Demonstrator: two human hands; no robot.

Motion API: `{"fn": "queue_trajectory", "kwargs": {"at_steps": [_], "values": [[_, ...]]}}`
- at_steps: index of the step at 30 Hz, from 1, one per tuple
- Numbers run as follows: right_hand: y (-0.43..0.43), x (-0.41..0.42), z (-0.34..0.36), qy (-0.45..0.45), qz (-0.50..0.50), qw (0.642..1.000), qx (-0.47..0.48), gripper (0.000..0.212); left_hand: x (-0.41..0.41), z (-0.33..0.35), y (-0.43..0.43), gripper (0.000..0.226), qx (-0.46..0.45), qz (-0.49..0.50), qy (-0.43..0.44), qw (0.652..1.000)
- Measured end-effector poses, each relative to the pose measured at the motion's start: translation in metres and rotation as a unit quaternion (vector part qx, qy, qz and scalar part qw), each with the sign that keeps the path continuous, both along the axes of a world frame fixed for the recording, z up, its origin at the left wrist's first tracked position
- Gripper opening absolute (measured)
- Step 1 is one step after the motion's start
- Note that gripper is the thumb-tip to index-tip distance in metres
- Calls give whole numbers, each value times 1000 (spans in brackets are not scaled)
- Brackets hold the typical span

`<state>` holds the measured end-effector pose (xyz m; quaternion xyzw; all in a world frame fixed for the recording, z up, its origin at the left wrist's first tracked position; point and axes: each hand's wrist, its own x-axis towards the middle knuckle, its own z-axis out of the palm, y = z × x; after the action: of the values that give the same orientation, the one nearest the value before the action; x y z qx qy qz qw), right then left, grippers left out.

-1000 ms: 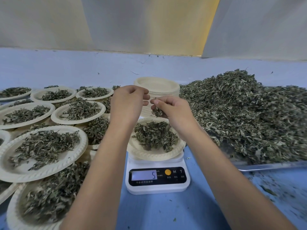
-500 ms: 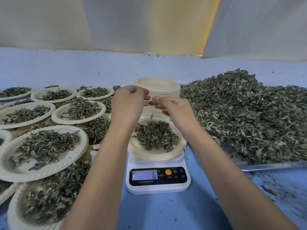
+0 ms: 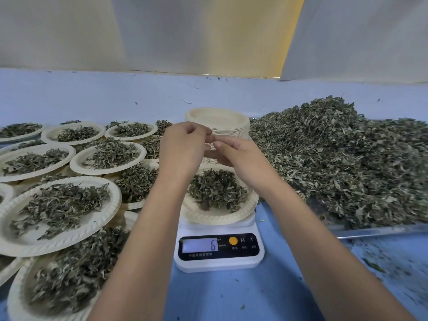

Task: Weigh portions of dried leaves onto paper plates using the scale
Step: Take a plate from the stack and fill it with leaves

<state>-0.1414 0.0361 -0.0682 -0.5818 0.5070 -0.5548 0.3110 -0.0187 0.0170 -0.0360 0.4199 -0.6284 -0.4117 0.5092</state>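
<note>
Two hands, left hand [image 3: 185, 147] and right hand [image 3: 234, 154]: fingers [image 3: 199, 130] curled, tips meeting, contents indiscernible; paper plate [image 3: 220, 216] on scale [image 3: 220, 262] directly below both; dried-leaf heap [image 3: 347, 158] nearer right hand.

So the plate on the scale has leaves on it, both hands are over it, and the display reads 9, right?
No. The head view shows the display on the scale reading 6, not 9. The rest holds: the plate has leaves on it, and the left hand and right hand are over it.

The scale [image 3: 218, 249] shows "6" on its display, with "M" and "T" beside its orange button.
</note>
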Motion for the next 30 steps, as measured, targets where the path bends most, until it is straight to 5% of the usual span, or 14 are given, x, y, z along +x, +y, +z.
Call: {"fn": "queue_trajectory", "kwargs": {"at_steps": [5, 7, 10, 12, 16, 21, 30], "values": [[1, -12, 0, 67, -36, 997, 16, 44, -1, -2, 1, 26, 0, -4, 2, 1000], [4, -27, -1, 72, -122, 990, -1, 44, -3, -2, 1, 26, 3, -7, 1, 1000], [8, -65, -12, 103, -305, 947, 2, 44, -7, -2, 5, 26, 6, -20, -1, 1000], [9, -90, -24, 180, -353, 914, 91, 46, -10, -3, 7, 25, 8, -30, -6, 999], [-2, -115, -44, 289, -326, 849, 300, 47, -16, -4, 9, 25, 4, -41, -24, 999], [-7, -128, -56, 252, -270, 898, 238, 44, -20, -5, 15, 25, 2, -48, -33, 998], [-7, -138, -69, 431, -288, 812, 269, 52, -20, -5, 15, 25, -5, -40, -37, 999]]}}
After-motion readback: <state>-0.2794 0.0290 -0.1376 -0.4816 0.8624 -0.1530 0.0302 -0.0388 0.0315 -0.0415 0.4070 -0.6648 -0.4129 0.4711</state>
